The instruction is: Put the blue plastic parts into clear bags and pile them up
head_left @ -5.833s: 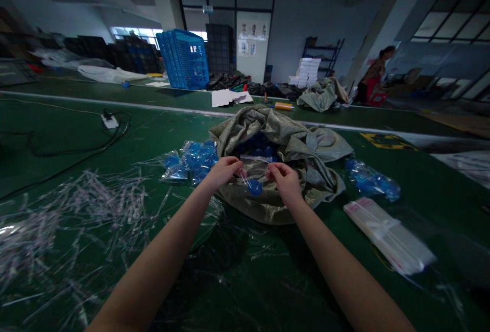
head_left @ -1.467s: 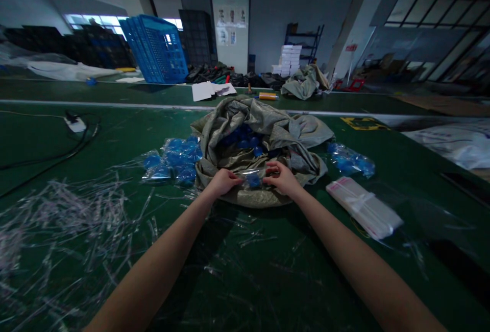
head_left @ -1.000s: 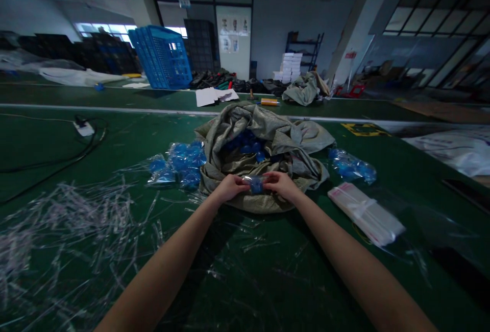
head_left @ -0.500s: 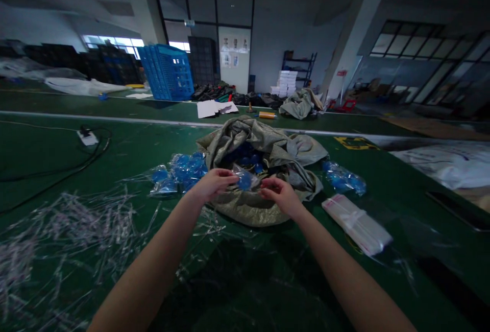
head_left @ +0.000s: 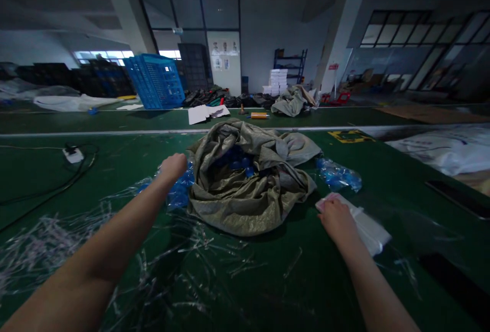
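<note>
Moved apart, left hand (head_left: 174, 167) curled by bagged blue parts (head_left: 178, 195), right hand (head_left: 337, 221) flat on clear bags (head_left: 369, 232)

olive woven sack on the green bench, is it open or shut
Open: the olive woven sack lies crumpled with its mouth gaping, and blue plastic pieces show inside it.

- Blotched deep blue behind clear film: the bagged round pieces (head_left: 178, 196)
- Streaked olive-grey, with a fine woven glint: the crumpled sack (head_left: 245, 209)
- Coloured white, edged in pink: the bundle of plastic sleeves (head_left: 369, 232)
- Painted dark green, lined in white: the workbench (head_left: 245, 283)
- Gridded bright blue: the lattice crate (head_left: 155, 81)
- Marked yellow on black: the bench sign (head_left: 350, 136)
</note>
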Motion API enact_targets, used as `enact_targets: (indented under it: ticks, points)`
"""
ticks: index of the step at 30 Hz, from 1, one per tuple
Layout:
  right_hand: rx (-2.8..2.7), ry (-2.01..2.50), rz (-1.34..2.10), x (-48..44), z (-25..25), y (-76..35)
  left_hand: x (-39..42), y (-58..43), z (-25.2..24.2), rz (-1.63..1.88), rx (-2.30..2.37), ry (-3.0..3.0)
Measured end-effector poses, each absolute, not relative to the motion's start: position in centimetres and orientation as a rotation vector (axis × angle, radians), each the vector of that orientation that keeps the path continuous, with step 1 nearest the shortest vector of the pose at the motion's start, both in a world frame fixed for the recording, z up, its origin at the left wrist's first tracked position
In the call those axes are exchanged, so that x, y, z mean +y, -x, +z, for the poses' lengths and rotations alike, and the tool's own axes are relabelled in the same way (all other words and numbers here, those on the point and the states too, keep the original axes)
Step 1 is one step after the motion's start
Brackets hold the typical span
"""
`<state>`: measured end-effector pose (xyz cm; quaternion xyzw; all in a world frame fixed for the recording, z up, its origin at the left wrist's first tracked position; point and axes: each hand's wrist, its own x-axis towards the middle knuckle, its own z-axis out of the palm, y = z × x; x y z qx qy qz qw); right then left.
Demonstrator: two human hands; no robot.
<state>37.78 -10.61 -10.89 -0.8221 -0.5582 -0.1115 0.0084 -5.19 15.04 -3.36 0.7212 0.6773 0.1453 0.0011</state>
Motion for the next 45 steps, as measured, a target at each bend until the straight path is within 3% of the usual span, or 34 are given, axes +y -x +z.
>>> enact_targets:
  ticks: [5, 8, 14, 21, 26, 31, 35, 40, 45]
  points:
    - [-1.675, 2.627, -0.187, -11.2, -10.1, -39.4, 15.3, -3.8, -4.1, 0.442, 1.852, -2.663]
    - [-1.671, 2.626, -0.067, -11.6, -9.6, -39.8, 14.9, -9.6, -6.1, 0.292, 1.658, -2.581]
    - [-1.505, 2.703, 0.005, -12.0, -8.8, -39.0, 15.1, -14.4, -9.9, 0.200, 1.760, -2.351]
    - [-1.393, 2.649, -0.048, -11.9, -8.9, -39.1, 14.0, -13.5, -8.4, 0.341, 1.729, -2.338]
    - [-1.344, 2.519, -0.159, -12.2, -8.1, -38.7, 9.9, -10.5, -7.6, 0.646, 1.306, -2.487]
    - [-1.312, 2.269, -0.420, -12.1, -7.8, -38.3, 5.0, -7.4, -9.8, 0.534, 1.200, -2.570]
    - [-1.579, 2.181, -0.231, -11.2, -8.7, -38.2, 3.0, -6.0, -11.5, 0.495, 1.233, -2.630]
    - [-1.691, 1.615, -0.216, -10.1, -9.7, -36.5, 2.1, -5.2, -11.9, 0.544, 1.256, -2.655]
    - [-1.693, 1.822, -0.031, -9.2, -8.6, -35.7, 1.9, -4.8, -11.8, 0.551, 1.269, -2.617]
